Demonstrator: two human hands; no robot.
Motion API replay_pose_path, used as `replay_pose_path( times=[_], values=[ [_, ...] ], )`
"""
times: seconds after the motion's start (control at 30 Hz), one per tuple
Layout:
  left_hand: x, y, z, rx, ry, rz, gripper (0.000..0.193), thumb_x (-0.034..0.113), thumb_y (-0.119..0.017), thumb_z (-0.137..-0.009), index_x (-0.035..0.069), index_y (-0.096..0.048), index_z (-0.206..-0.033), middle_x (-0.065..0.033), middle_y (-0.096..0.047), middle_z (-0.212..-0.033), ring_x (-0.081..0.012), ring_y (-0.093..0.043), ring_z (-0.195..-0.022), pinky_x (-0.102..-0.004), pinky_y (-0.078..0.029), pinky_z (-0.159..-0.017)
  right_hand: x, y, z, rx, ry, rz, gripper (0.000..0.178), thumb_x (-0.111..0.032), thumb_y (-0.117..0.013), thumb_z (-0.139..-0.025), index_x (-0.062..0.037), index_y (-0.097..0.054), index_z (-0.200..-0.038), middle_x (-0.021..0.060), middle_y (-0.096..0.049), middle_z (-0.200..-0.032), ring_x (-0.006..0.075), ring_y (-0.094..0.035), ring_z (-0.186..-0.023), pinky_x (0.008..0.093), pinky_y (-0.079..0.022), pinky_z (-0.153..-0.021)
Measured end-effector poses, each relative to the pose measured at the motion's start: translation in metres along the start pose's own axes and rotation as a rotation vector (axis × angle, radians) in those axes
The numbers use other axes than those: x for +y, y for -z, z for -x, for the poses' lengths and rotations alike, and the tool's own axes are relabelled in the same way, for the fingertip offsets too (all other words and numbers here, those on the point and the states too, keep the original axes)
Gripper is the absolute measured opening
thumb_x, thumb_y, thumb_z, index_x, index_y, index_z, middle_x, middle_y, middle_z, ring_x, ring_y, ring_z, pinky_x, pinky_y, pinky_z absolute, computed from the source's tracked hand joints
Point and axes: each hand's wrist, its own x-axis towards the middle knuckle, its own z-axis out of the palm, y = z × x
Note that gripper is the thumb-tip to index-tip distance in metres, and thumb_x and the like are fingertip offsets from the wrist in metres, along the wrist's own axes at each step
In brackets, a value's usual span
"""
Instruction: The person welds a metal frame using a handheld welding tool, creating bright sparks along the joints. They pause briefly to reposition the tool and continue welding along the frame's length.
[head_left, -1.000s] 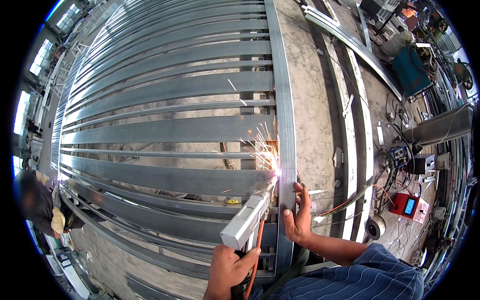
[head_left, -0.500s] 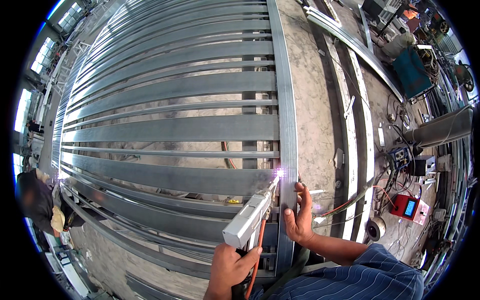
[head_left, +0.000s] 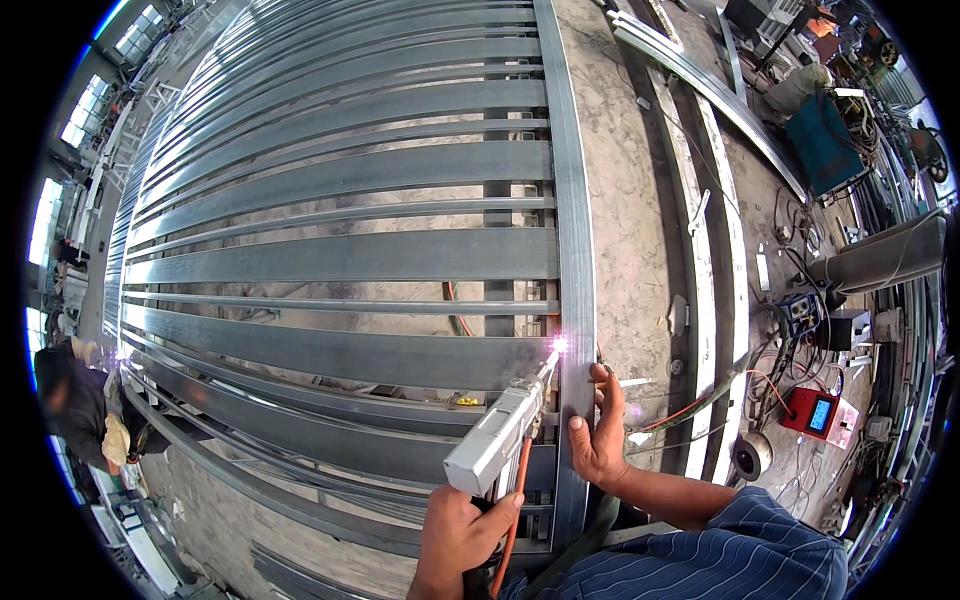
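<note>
My left hand [head_left: 462,532] is wrapped round the handle of a grey handheld welding gun [head_left: 494,440]. The gun's thin nozzle slants up and away to a bright violet-white weld spot [head_left: 560,345], where a flat crossbar [head_left: 330,345] meets the long side rail [head_left: 573,240] of a metal frame. An orange hose [head_left: 512,515] runs down from the gun beside my fingers. My right hand [head_left: 600,440] rests against the right edge of the rail, just nearer than the weld. Its thumb is raised and apart from the fingers, which are partly hidden.
At the far left, a co-worker [head_left: 88,410] in dark clothes and a pale glove bends beside another bright spot. On the right lie long metal bars [head_left: 735,290], a red box with a lit screen [head_left: 812,412], a wire spool [head_left: 752,456], cables and a teal machine [head_left: 825,145].
The glow at the nozzle differs slightly in shape. Both my hands and the gun stay almost in place.
</note>
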Motion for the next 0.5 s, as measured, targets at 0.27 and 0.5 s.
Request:
replay_pose_path(
  times=[0.27, 0.5],
  values=[
    [0.0065, 0.001, 0.0023, -0.026, 0.027, -0.01, 0.043, -0.001, -0.076, -0.088, -0.007, -0.065, -0.129, -0.0118, -0.076, -0.107, -0.0144, -0.071, -0.09, -0.0305, -0.059, -0.079, 0.0049, -0.0013, 0.0021, 0.019, -0.009, 0.003, 0.085, -0.025, -0.061, -0.105, -0.0002, -0.008, -0.167, 0.0244, -0.034, -0.164, 0.0373, -0.043, -0.143, 0.0512, -0.04, -0.113],
    [0.0042, -0.0025, 0.0076, 0.025, 0.009, -0.036, 0.042, 0.021, -0.083, -0.088, -0.003, -0.068, -0.119, -0.0202, -0.076, -0.09, -0.038, -0.075, -0.081, -0.04, -0.058, -0.074, 0.0014, -0.0006, 0.0007, 0.007, -0.004, 0.023, 0.085, -0.026, -0.061, -0.105, 0.0002, -0.008, -0.166, 0.0251, -0.034, -0.164, 0.0376, -0.043, -0.142, 0.0518, -0.04, -0.113]
  ],
)
